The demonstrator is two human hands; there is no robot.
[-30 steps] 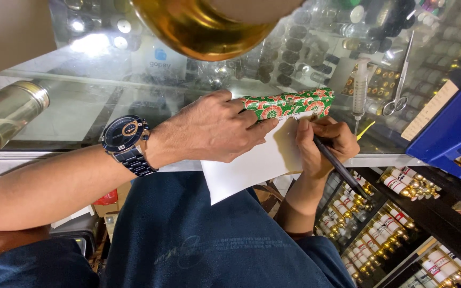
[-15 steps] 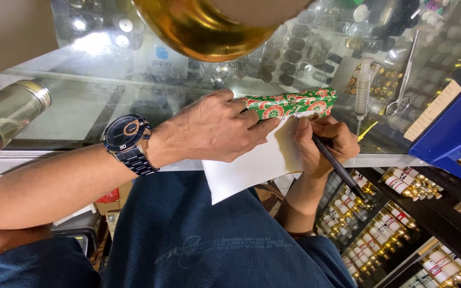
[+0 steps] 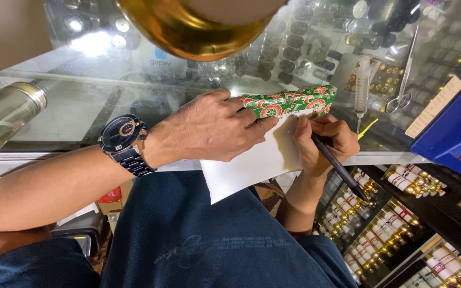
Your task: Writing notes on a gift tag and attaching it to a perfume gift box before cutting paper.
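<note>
A shop: glass display counter (image 3: 81, 106), shelves of small bottles (image 3: 401, 184).
</note>
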